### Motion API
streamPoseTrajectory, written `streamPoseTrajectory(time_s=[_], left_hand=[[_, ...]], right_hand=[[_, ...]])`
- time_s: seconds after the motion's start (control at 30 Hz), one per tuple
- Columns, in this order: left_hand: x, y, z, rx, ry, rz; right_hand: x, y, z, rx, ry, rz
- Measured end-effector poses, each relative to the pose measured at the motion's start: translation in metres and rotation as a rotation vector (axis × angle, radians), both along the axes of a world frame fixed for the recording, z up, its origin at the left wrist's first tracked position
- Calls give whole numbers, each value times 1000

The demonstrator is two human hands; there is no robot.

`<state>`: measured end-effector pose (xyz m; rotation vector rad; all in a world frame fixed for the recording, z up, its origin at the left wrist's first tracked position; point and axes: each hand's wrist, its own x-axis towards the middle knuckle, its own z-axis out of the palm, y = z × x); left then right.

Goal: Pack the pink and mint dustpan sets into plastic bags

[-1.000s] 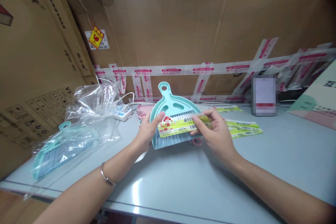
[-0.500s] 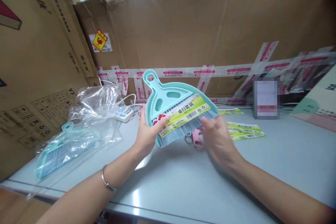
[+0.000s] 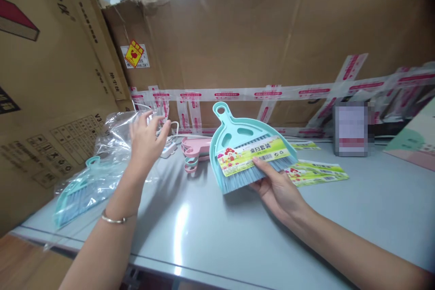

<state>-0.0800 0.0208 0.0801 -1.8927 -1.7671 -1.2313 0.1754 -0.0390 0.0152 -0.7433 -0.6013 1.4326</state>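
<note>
Left hand (image 3: 146, 140) has let go of the turquoise dustpan (image 3: 256, 129) and swung outward; fingers spread at the clear plastic bag (image 3: 113, 133), contact unclear. Right hand (image 3: 278, 190) alone now bears dustpan, label (image 3: 234, 158) and nested brush (image 3: 241, 182), thumb pressing label, above bench (image 3: 210, 235).

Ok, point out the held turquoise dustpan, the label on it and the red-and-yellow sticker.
Turquoise dustpan (image 3: 251, 122), head view: on its upper rim.
Label (image 3: 260, 148), head view: on its large printed characters.
Red-and-yellow sticker (image 3: 134, 54), head view: on its middle.
</note>
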Motion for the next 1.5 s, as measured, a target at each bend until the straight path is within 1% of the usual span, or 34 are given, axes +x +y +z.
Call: streamPoseTrajectory(time_s=[0.07, 0.1, 0.13, 0.2, 0.3, 0.33, 0.37, 0.43, 0.5, 0.53, 0.6, 0.67, 0.73, 0.8, 0.83, 0.9, 0.97, 1.0, 1.07, 1.1, 1.17, 1.23, 1.3, 1.4, 1.5], left_hand=[[-25, 15, -8, -241, 75, 214], [-36, 22, -14, -343, 85, 285], [-45, 28, -19, -409, 85, 341], [-59, 37, -28, -484, 53, 414], [-69, 42, -31, -531, -14, 425], [-70, 43, -30, -508, -19, 406], [-70, 42, -28, -450, -18, 383], [-69, 40, -23, -253, -25, 371], [-70, 38, -20, -57, -64, 420], [-73, 37, -21, 6, -89, 459], [-83, 35, -26, 46, -127, 516], [-99, 35, -33, 30, -151, 503], [-115, 34, -36, 28, -164, 462], [-125, 33, -32, 60, -160, 439], [-125, 32, -27, 87, -147, 430], [-113, 31, -16, 161, -104, 392], [-85, 28, -7, 242, -29, 315], [-68, 27, -6, 280, 46, 232], [-31, 24, -8, 285, 126, 116], [-15, 21, -10, 268, 184, 29], [9, 17, -17, 222, 248, -77], [20, 13, -21, 180, 240, -131], [21, 9, -21, 172, 185, -147], [21, 5, -18, 216, 132, -179], [31, -3, -16, 304, 151, -265]], right_hand=[[0, -1, 0, 1, -1, 4], [0, -2, 0, -1, -3, 6], [0, -3, 0, -5, -4, 9], [1, -4, 0, -16, -9, 16], [2, -3, 0, -28, -18, 17], [2, -3, 0, -29, -20, 14], [2, -2, 0, -28, -21, 11], [3, -1, 0, -25, -24, 7], [3, 0, -1, -23, -28, 4], [3, 0, -1, -21, -30, 5], [3, 0, -1, -18, -37, 6], [3, -1, -2, -16, -45, 11], [2, -2, -1, -15, -53, 17], [1, -3, -1, -14, -55, 23], [1, -4, -1, -10, -53, 25], [1, -6, 0, 2, -49, 29], [0, -9, 2, 13, -52, 33], [-1, -11, 2, 16, -55, 34], [-4, -15, 4, 15, -59, 41], [-5, -17, 5, 9, -62, 46], [-8, -21, 5, -20, -72, 52], [-11, -24, 4, -71, -88, 58], [-13, -27, 2, -126, -104, 73], [-15, -28, -2, -170, -122, 112], [-15, -29, -2, -164, -130, 149]])
